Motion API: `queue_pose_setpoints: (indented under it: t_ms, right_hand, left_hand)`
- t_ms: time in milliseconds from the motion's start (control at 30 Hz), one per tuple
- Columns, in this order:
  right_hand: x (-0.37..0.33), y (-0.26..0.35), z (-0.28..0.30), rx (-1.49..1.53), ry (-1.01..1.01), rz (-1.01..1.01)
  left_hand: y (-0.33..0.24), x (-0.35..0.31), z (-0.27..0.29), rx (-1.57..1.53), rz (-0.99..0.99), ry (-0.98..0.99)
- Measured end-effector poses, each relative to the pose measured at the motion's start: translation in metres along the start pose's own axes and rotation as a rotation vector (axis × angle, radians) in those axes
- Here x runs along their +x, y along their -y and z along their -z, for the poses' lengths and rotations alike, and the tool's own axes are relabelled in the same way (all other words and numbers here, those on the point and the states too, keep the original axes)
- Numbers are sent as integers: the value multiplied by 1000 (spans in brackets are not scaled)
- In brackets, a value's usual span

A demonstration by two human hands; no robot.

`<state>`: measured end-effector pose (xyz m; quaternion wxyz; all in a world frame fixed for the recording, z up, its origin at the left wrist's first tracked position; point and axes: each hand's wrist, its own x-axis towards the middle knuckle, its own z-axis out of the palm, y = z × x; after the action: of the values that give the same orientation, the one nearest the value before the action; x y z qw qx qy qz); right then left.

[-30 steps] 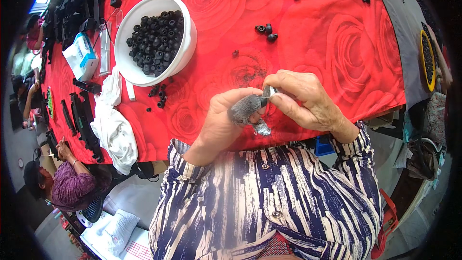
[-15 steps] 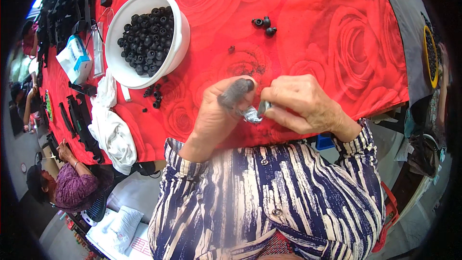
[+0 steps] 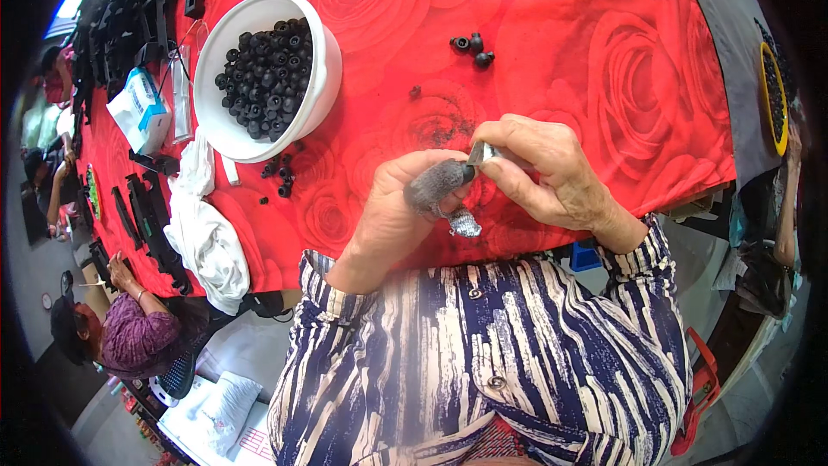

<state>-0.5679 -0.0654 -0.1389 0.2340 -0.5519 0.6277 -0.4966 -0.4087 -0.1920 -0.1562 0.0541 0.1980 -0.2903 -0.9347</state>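
My left hand (image 3: 390,209) is closed around a small black part (image 3: 467,173) at the tip of its thumb. A worn grey cover (image 3: 435,186) wraps that thumb, and a silvery wrap (image 3: 466,223) shows at a finger below it. My right hand (image 3: 552,174) pinches a small flat metal blade (image 3: 476,154), its edge against or very near the black part. Most of the black part is hidden by the thumb. Beyond my hands, dark crumbs (image 3: 440,128) lie scattered on the red rose-patterned cloth (image 3: 362,121).
A white bowl (image 3: 332,78) full of round black parts stands at the left. Loose black parts (image 3: 476,43) lie farther out. A white cloth (image 3: 207,246), a tissue pack (image 3: 141,112) and long black pieces (image 3: 147,224) lie leftward. Another person (image 3: 142,328) sits at lower left.
My right hand has moved up, bringing the blade from beside the silvery wrap to the black part. My left hand has tilted slightly and shifted a little down.
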Motion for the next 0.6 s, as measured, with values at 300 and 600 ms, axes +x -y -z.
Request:
queue_pose_setpoints:
  t_ms: [300,600]
  right_hand:
    - [-1,-3,0,15,4,19]
    - [0,-6,4,-67,60,86]
  left_hand:
    - [0,0,-4,58,14,-35]
    - [4,0,1,37,44,-24]
